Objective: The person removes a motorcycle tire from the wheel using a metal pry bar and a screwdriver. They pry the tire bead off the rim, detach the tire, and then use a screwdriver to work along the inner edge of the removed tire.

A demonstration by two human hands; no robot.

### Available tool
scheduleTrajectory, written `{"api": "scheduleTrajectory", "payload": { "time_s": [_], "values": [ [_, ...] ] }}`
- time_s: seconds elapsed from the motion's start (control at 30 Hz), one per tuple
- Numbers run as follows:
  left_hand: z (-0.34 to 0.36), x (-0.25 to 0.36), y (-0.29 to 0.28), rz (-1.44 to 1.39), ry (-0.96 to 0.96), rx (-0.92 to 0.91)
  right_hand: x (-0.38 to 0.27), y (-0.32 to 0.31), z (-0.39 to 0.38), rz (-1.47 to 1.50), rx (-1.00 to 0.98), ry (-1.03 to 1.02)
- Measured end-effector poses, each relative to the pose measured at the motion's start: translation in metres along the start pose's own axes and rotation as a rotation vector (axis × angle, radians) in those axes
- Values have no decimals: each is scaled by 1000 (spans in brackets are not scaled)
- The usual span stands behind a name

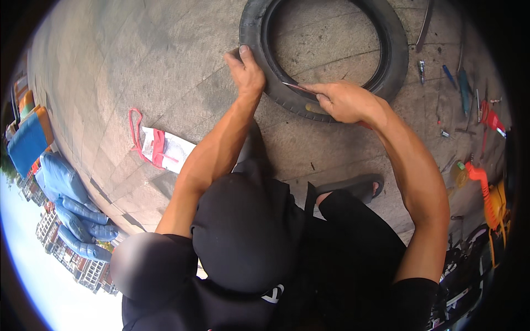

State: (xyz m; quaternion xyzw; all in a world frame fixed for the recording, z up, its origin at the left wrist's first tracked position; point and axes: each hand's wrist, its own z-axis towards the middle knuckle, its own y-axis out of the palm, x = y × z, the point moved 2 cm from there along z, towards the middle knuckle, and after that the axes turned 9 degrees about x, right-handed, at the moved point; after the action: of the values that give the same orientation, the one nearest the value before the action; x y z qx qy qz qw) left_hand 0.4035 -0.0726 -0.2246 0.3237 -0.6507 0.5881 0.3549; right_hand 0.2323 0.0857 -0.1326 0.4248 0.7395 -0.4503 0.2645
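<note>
A black rubber tire [393, 33] rests on the paved ground in front of me, its top edge cut off by the picture. At its left outer edge, my left hand [247, 70] grips the sidewall with the thumb on top; the fingers underneath are partly hidden. My right hand [349, 101] is closed round a thin, pointed metal tool [298, 87] whose handle is hidden in the palm. The tool's tip reaches the tire's inner rim at the near left. A faint yellowish patch [316, 107] marks the near sidewall beside the right hand.
A white and red bag [171, 149] with a red strap lies left of my forearm. On the right are a socket-like metal piece [422, 71], a teal-handled tool [464, 94], a red-handled tool [488, 115] and an orange coiled hose [479, 175]. Blue covered shapes [65, 175] stand far left.
</note>
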Motion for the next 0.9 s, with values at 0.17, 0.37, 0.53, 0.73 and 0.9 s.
{"api": "scheduleTrajectory", "payload": {
  "time_s": [0.17, 0.37, 0.53, 0.73, 0.9],
  "values": [
    [-1, -3, 0, 8, 5, 1, -6, 4, -18, 14, -53, 208],
    [-2, -3, -1, 4, -16, -4, -8, 21, 11, 161, 160, 132],
    [-2, 2, -2, 29, -19, 1, -4, 10, 16, 77, 96, -38],
    [-1, 2, -2, 9, 12, -15, -5, -12, -9, -126, -197, 117],
    [-1, -2, -1, -31, -3, -32, 3, -14, -39, -135, -188, 163]
  ]
}}
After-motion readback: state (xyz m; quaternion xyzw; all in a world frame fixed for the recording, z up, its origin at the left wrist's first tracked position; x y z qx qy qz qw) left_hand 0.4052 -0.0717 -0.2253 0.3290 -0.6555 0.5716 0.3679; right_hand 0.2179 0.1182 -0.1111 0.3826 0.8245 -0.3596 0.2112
